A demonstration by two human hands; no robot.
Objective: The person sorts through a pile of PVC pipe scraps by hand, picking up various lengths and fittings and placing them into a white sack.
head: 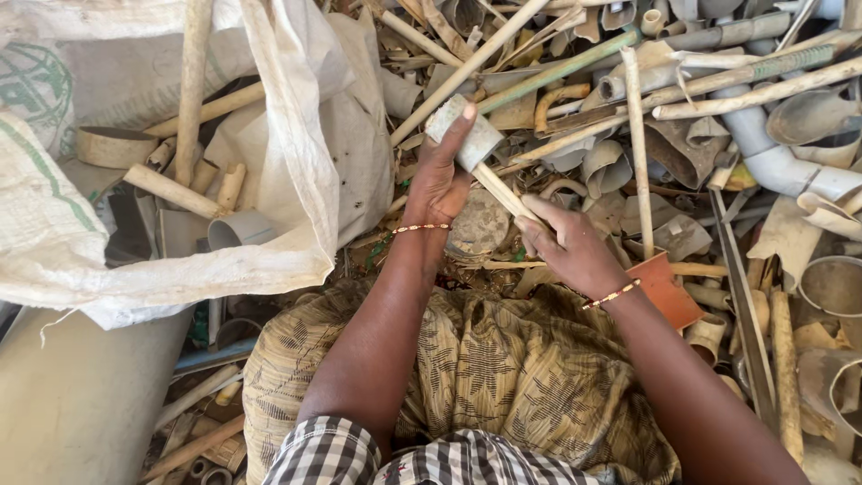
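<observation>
Checked shirt and patterned skirt (503, 377) lowest in my view, both hands above them on one pipe.

My left hand (440, 180) closes around the grey pipe socket (469, 133); my right hand (566, 247) pinches the thin cream pipe (503, 193) running diagonally from it, socket end pointing up-left. Dusty plastic pipe scrap (682, 117) crowds round; woven white sack (180, 180) lies left.
</observation>
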